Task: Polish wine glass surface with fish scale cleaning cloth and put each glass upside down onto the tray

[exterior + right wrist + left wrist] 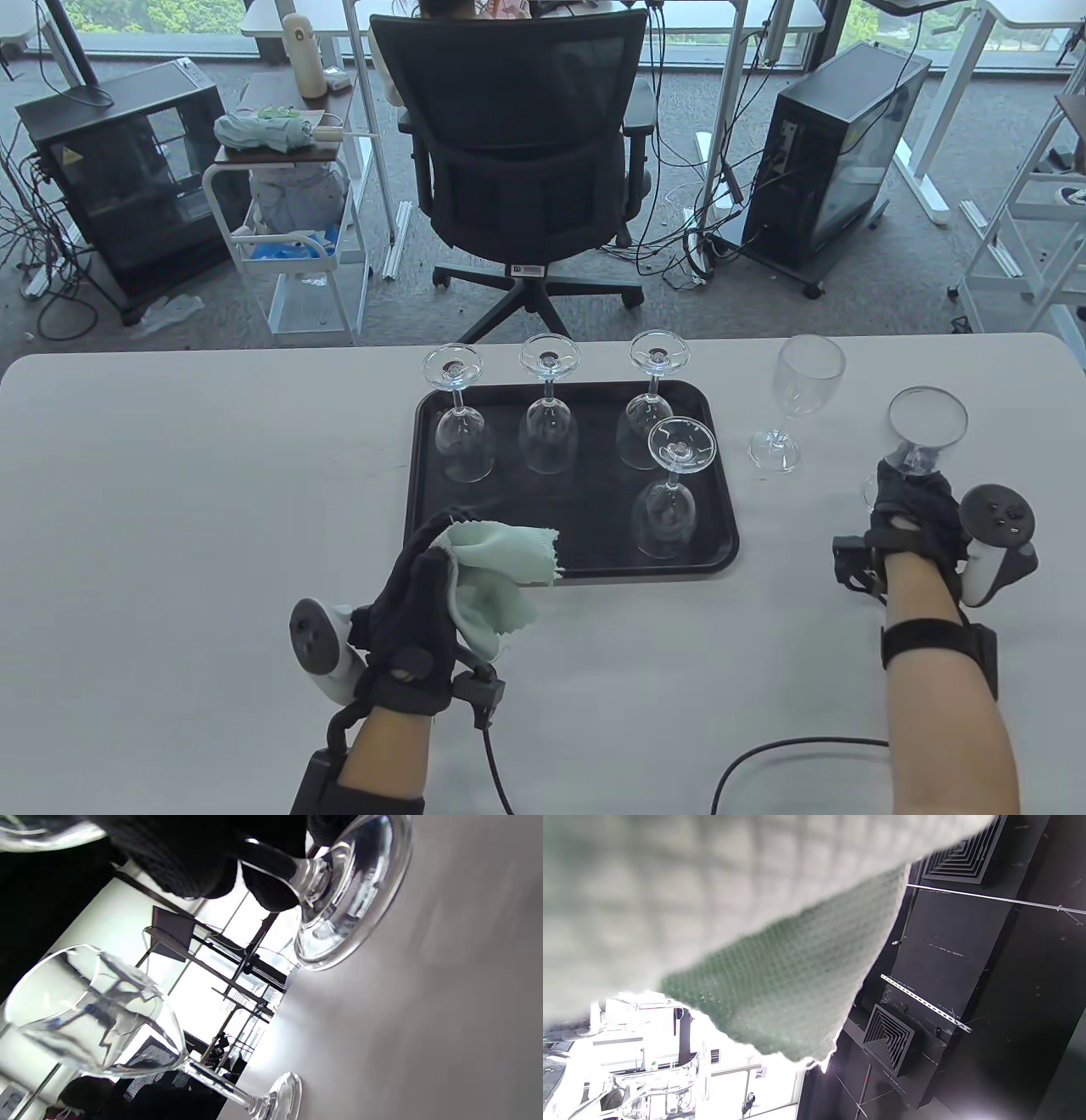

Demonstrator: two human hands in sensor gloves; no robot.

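A black tray [585,518] at the table's middle carries several wine glasses upside down, the nearest [670,501] at its right front. Right of the tray, one glass [797,399] stands upright on the table, also in the right wrist view [93,1014]. My right hand [912,488] grips the stem of another upright glass [926,420]. Its foot [352,895] hangs close to the tabletop below my gloved fingers [191,857]; whether it touches I cannot tell. My left hand [424,586] holds a pale green fish scale cloth [496,586] at the tray's front left corner. That cloth [780,984] fills the left wrist view.
The white table [170,509] ends at its far edge just behind the tray. Beyond it stand an office chair [526,153], a white cart [288,255] and two computer cases on the floor. A black cable [789,751] lies on the table near the front.
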